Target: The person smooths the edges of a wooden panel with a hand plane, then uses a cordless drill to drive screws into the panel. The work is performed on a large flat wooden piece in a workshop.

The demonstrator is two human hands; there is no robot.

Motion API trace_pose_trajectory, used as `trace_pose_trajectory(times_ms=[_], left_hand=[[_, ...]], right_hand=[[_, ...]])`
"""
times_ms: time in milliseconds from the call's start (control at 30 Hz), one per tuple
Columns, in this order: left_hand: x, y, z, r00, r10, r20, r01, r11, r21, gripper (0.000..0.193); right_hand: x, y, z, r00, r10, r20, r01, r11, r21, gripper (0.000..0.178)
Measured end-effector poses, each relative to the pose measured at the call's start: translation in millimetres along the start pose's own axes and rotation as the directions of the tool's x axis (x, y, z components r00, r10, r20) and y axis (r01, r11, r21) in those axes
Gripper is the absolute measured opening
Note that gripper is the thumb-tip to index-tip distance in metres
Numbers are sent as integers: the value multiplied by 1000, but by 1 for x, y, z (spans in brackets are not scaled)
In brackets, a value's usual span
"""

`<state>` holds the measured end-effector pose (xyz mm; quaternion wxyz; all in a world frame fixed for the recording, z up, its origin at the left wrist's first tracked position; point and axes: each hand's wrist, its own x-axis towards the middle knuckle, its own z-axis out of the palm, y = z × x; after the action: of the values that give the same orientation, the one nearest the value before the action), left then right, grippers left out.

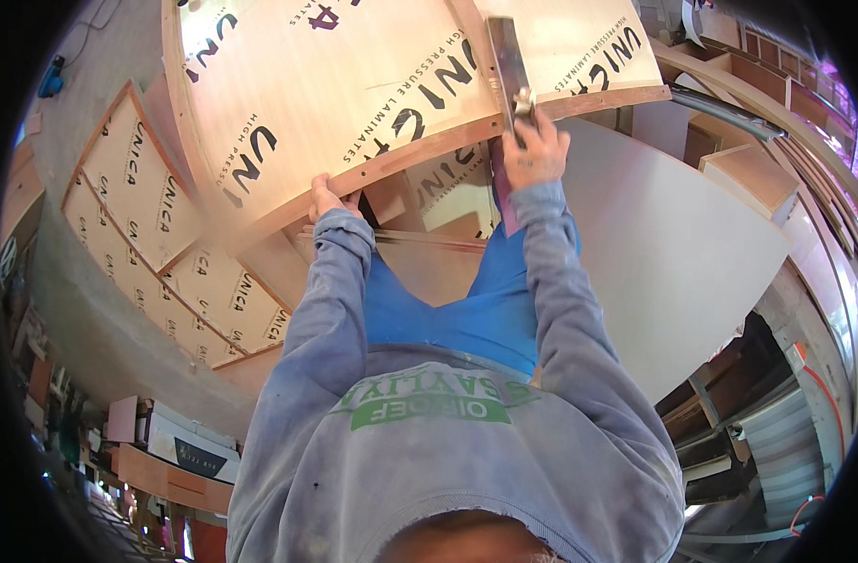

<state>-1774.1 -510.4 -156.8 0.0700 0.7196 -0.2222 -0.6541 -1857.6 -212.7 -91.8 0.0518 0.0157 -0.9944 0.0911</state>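
A large panel with a printed laminate face (pixel 326 103) and a wooden edge frame (pixel 405 150) lies in front of me. My left hand (pixel 330 199) is closed round its near edge, left of the middle. Further right, my right hand (pixel 537 150) grips a dark metal hand plane (pixel 508 61). The plane reaches away from me over the panel beside a wooden crosspiece. Its rear part is hidden by my fingers. Below that hand, a narrow purple strip (pixel 509 211) shows against my blue trousers.
Printed framed panels (pixel 129 202) lie on the floor to the left. A broad pale grey sheet (pixel 654 244) is at the right. Beyond it stand wooden boxes (pixel 748 178) and long curved strips (pixel 729 80). An orange-red cable (pixel 825 399) hangs at the far right.
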Motion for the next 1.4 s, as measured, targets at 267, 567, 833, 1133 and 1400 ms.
trace_pose_trajectory(times_ms=[267,567,833,1133,1400], left_hand=[[3,-6,7,1000,-1,-7,1,999,38,48],[-6,-2,11,1000,23,6,-23,1000,11,48],[-3,2,-16,971,-3,241,-28,992,123,53],[-97,16,59,468,-1,884,-878,115,465,30],[-83,-89,252,-329,-659,677,-582,-423,-695,52]], right_hand=[[77,0,25,999,-27,-21,26,999,-43,27],[50,-1,39,998,-35,-45,29,991,-134,25],[116,46,-5,927,370,60,-347,786,511,35],[-57,23,-117,381,878,292,-90,-279,956,40],[-119,33,-75,335,770,543,328,-635,699,41]])
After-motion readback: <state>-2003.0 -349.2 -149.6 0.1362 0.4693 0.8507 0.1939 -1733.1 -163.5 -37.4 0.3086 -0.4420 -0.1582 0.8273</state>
